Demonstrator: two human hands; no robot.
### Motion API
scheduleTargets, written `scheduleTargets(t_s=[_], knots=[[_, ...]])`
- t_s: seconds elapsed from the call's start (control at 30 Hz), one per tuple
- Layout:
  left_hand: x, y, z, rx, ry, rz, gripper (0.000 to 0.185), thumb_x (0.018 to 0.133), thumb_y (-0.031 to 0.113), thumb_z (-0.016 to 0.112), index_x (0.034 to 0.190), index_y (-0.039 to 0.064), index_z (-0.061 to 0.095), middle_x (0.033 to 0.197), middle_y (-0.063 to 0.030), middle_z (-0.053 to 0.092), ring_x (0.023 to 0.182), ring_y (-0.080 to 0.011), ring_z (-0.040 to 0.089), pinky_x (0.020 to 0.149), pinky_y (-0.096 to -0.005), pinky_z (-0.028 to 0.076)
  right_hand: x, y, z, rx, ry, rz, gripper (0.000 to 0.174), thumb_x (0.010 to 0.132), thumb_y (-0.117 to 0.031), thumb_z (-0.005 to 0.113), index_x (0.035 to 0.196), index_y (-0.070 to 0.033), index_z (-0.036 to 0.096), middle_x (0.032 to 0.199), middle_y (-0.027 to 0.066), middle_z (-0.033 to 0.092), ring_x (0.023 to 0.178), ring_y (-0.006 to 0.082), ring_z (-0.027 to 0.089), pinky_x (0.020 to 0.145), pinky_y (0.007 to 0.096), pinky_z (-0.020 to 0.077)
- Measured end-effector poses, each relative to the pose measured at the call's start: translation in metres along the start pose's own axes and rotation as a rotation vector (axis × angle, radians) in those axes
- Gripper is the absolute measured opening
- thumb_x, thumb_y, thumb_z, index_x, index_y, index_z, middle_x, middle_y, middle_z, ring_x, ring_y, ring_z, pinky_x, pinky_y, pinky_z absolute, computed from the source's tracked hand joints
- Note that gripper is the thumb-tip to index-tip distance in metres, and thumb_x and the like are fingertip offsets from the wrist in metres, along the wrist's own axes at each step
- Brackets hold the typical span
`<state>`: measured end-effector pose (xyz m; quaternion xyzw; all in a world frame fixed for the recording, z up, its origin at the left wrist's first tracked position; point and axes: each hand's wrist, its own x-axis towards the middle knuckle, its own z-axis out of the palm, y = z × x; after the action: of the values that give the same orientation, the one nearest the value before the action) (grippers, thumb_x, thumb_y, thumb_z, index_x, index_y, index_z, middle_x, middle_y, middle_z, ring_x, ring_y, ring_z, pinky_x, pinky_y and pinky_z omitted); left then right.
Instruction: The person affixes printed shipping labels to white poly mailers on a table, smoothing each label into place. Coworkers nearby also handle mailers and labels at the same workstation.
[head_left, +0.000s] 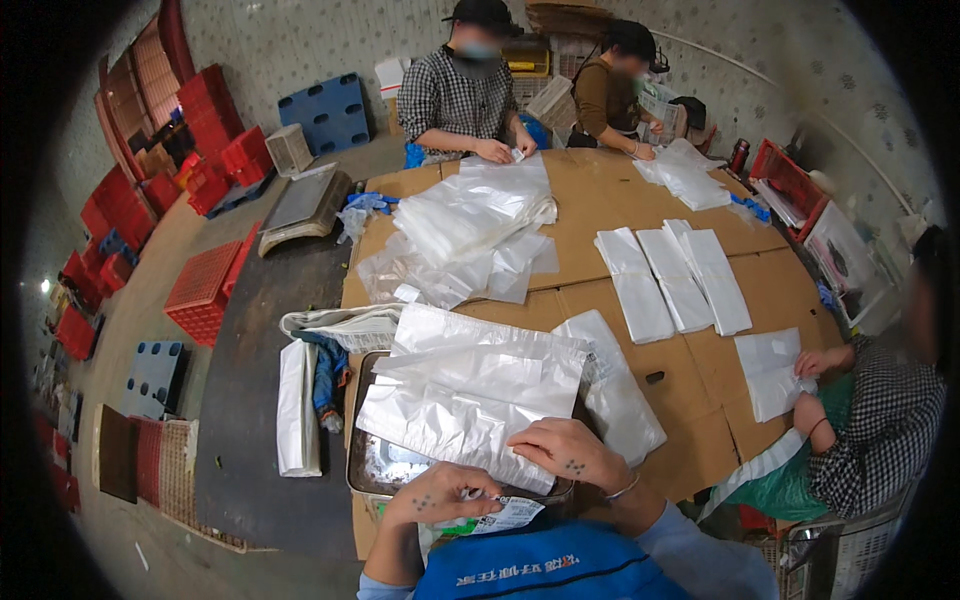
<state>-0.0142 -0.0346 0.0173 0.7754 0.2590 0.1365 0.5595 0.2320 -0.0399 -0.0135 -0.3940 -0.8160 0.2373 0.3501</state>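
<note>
My left hand (444, 493) holds a strip of printed white labels (511, 517) between thumb and fingers, close to my blue apron (540, 562). Over the lower right of a stack of clear plastic bags (465, 401), my right hand (574, 456) has its fingertips down on the film. Whether those fingers pinch anything is hidden. The bags lie across a shallow metal tray (390, 456), and its lower left is bare. Another bundle of plastic bags (619, 397), bearing print, sits just right of the tray.
Folded bag bundles (675, 281) and a loose bag pile (472, 214) cover parts of the cardboard-topped table (592, 187). Left of the tray are a folded white bundle (298, 409) and a blue cloth-like item (328, 375). Three co-workers handle bags around the table; one (862, 420) sits at right.
</note>
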Motion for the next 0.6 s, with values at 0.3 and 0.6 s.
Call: scheduleTargets(t_s=[0.3, 0.6], knots=[[0.0002, -0.0016, -0.0005, -0.011, -0.006, -0.005, 0.021, 0.083, 0.02, 0.074, 0.096, 0.004, 0.07, 0.085, -0.0075, 0.07, 0.071, -0.0177, 0.066, 0.062, -0.0281, 0.05, 0.0014, 0.0018, -0.0021, -0.016, -0.003, -0.004, 0.014, 0.088, -0.018, 0.065, 0.094, -0.007, 0.069, 0.085, 0.0097, 0.068, 0.078, 0.0289, 0.065, 0.069, 0.0368, 0.052], [-0.0019, -0.0013, 0.0, -0.014, -0.005, 0.005, 0.02, 0.085, 0.02, 0.073, 0.097, 0.005, 0.07, 0.087, -0.0061, 0.07, 0.073, -0.0159, 0.066, 0.062, -0.0282, 0.049, 0.0017, -0.0006, -0.003, -0.013, -0.024, 0.013, 0.014, 0.088, -0.018, 0.064, 0.095, -0.006, 0.069, 0.086, 0.0097, 0.068, 0.079, 0.0284, 0.065, 0.069, 0.0364, 0.052]])
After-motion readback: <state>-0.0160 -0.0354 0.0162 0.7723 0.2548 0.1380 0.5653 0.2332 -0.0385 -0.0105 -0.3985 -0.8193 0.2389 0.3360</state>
